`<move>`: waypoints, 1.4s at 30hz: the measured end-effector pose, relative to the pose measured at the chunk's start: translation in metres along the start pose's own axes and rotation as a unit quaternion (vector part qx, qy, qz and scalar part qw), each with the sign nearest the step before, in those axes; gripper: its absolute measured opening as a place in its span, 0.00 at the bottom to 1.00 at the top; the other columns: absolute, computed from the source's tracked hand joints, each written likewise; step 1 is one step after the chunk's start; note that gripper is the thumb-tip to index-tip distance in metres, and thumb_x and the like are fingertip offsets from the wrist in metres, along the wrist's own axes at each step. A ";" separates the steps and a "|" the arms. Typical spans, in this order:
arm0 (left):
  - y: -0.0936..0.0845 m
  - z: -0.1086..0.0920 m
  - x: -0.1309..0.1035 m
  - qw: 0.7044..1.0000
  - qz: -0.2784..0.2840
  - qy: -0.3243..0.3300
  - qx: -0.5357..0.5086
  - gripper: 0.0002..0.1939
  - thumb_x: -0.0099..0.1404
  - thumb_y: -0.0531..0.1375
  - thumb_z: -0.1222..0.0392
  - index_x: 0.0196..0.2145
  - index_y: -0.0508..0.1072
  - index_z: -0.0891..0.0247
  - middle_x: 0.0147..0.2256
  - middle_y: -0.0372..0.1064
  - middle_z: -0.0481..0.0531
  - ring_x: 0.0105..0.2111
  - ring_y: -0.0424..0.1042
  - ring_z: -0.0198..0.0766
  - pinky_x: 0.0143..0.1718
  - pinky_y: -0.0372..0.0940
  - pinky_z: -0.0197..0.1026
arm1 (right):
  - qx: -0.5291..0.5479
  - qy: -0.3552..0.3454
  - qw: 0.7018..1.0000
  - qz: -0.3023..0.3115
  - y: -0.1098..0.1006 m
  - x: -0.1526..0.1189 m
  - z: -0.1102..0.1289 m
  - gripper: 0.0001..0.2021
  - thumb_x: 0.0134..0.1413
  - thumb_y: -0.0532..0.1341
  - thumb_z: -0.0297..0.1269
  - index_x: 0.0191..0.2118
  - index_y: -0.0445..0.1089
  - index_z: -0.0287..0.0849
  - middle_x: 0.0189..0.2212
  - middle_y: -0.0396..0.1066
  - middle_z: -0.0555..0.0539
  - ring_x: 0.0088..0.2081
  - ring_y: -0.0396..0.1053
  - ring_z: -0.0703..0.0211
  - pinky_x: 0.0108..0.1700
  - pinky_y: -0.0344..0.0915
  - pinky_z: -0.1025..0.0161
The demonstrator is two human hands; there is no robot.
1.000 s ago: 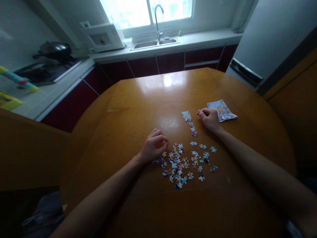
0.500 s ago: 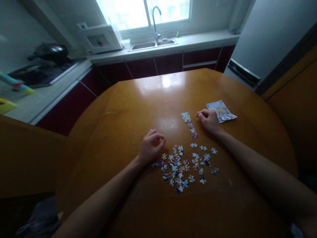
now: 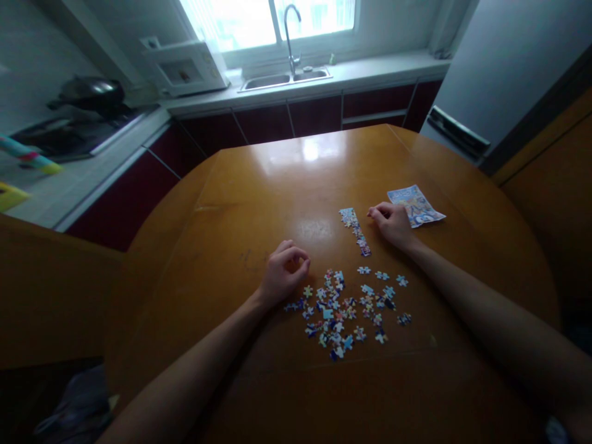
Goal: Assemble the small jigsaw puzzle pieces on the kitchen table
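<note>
My left hand (image 3: 285, 271) rests on the wooden table, its thumb and forefinger curled together into a ring with no piece visible between them. Just right of it lies a loose heap of puzzle pieces (image 3: 328, 314), small and many-coloured. Beyond the heap is a joined strip of puzzle (image 3: 356, 232), wider at its far end. My right hand (image 3: 391, 223) lies to the right of that strip, apart from it, with fingers pinched; whether something small is between the tips cannot be seen. Partly under or behind this hand is a creased picture sheet (image 3: 419, 205).
The wooden table (image 3: 259, 185) has rounded sides. Past it stand a counter with a sink (image 3: 266, 81), a tap (image 3: 290, 37) and a white microwave (image 3: 187, 68). A wok (image 3: 90, 95) sits on the stove at left; a fridge (image 3: 504, 68) is at right.
The view has shifted very slightly. Both hands, the strip and the loose pieces keep their places on the table.
</note>
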State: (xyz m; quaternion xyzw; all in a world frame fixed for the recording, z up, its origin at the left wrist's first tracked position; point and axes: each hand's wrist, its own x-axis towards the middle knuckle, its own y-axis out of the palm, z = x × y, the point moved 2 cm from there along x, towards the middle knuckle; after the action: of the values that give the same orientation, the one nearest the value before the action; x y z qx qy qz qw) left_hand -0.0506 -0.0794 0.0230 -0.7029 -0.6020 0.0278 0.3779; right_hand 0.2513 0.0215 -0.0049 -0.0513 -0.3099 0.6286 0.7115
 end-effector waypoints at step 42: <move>0.008 0.001 0.000 0.984 0.158 0.080 0.025 0.11 0.67 0.59 0.66 0.37 0.81 0.54 0.39 0.72 0.53 0.43 0.66 0.41 0.45 0.66 0.47 | -0.018 -0.008 0.999 0.032 0.001 -0.001 0.002 0.14 0.59 0.59 0.43 0.27 0.74 0.41 0.26 0.74 0.46 0.28 0.68 0.56 0.32 0.61 0.59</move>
State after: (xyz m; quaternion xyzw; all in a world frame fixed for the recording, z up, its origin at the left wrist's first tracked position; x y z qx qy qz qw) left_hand -0.0440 -0.0787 0.0178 -0.7796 -0.4500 0.0455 0.4331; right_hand 0.2491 0.0200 -0.0038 -0.0690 -0.3255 0.6453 0.6877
